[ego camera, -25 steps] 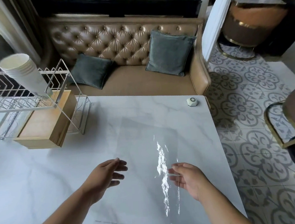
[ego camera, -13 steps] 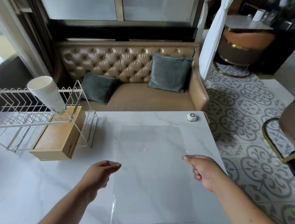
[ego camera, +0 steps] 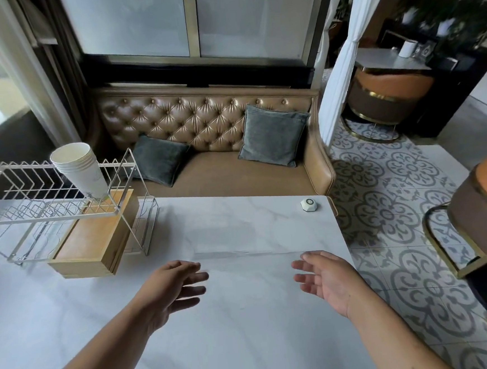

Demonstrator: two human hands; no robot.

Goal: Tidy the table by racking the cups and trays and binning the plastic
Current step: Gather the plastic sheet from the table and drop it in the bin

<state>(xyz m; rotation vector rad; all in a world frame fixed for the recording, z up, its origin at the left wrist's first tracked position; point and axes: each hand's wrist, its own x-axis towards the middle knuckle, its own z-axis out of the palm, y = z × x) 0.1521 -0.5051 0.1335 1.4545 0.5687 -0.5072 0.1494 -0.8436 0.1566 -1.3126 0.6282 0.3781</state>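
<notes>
A clear plastic sheet (ego camera: 250, 282) lies on the white marble table (ego camera: 73, 328), hard to make out; its far edge shows as a thin line between my hands. My left hand (ego camera: 169, 289) hovers palm down at the sheet's left side with fingers spread. At its right side is my right hand (ego camera: 325, 279), palm turned inward and fingers apart. Whether either hand touches the sheet I cannot tell. A stack of white paper cups (ego camera: 78, 168) leans in the white wire rack (ego camera: 19, 207) at the far left. Wooden trays (ego camera: 92, 245) sit stacked under the rack.
A small white hexagonal device (ego camera: 308, 204) sits at the table's far right corner. A tufted tan sofa (ego camera: 221, 174) with two grey cushions stands behind the table. The table's right edge drops to patterned floor tiles, where a brown chair (ego camera: 484, 223) stands.
The sheet's visible far edge is nearer me than before. Both hands went from curled at the sheet's sides to fingers spread. The camera tilted up, showing more window.
</notes>
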